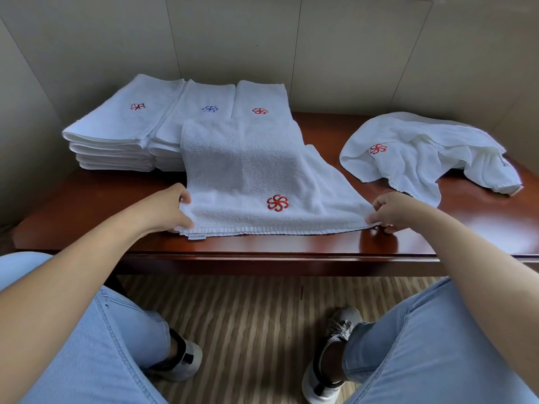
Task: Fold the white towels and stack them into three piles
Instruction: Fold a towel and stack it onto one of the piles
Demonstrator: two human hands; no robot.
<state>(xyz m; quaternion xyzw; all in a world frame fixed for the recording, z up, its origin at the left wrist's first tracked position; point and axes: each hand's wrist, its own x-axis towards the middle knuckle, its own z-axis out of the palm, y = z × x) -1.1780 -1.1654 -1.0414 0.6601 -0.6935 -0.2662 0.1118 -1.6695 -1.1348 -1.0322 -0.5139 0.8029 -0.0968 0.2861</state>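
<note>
Head camera, Ana: what sat on the far left of the shiny dark red wooden table [291,246]?

Ben: Three piles of folded white towels [116,126], side by side at the back. The left and right piles had a red flower on top, the middle one a blue flower.

Ana: And the hands?

Ben: The left hand [169,208] pinched the near left corner of a flat white towel with a red flower [248,176]. The right hand [390,211] pinched its near right corner.

Ana: Further right?

Ben: A crumpled white towel [423,153] lay on the table, apart from the others.
</note>
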